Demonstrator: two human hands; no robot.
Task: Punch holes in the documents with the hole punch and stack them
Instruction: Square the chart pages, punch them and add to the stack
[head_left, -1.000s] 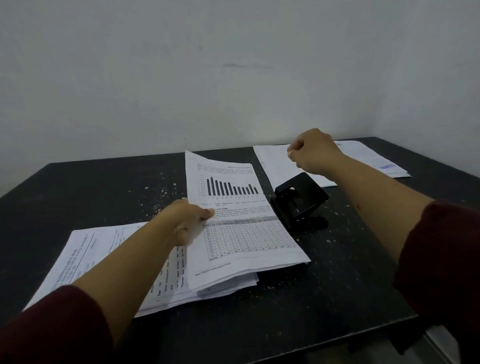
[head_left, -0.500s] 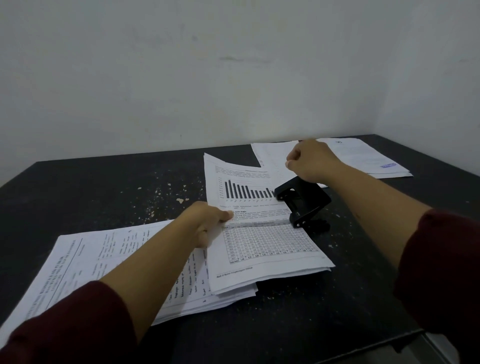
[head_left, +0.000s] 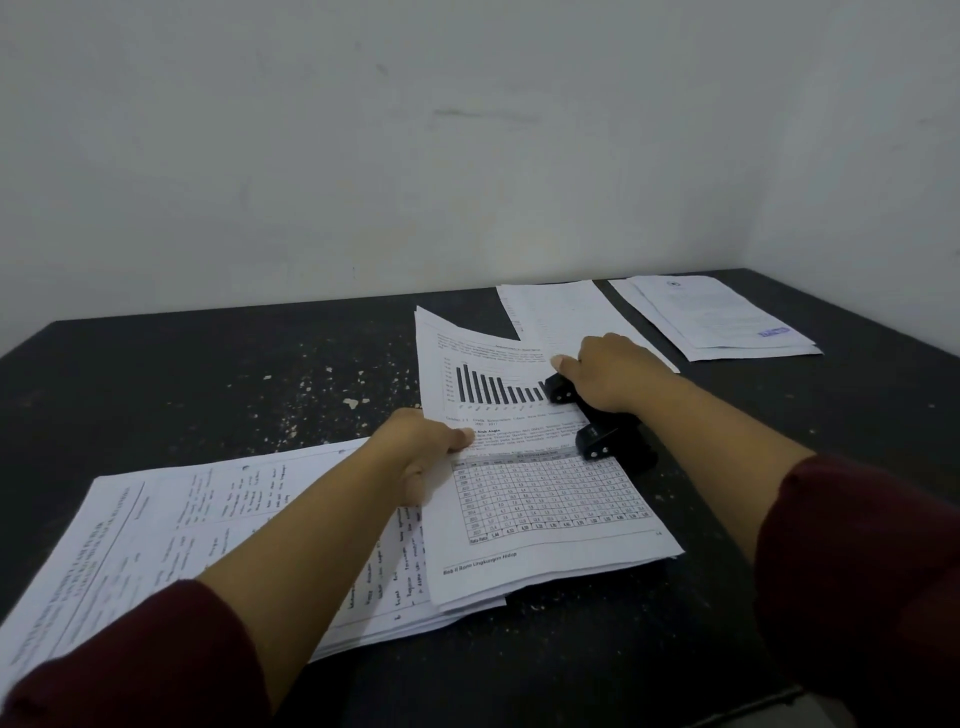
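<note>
A printed document (head_left: 540, 499) with a bar chart and a table lies in the middle of the black table (head_left: 208, 374). My left hand (head_left: 423, 457) pinches its left edge. The document's right edge sits inside the black hole punch (head_left: 602, 426). My right hand (head_left: 610, 371) rests on top of the punch, palm down on its lever, and hides most of it. A stack of handwritten and printed sheets (head_left: 171, 545) lies at the near left, partly under the document.
A single sheet (head_left: 561, 312) lies beyond the punch, and a small pile of papers (head_left: 711, 317) sits at the far right corner. Paper chads (head_left: 332, 384) speckle the table's middle. White walls close the back and right. The table's front edge is near.
My left hand slid the chart document to the right, so its edge went into the punch. My right hand came down from above onto the punch lever.
</note>
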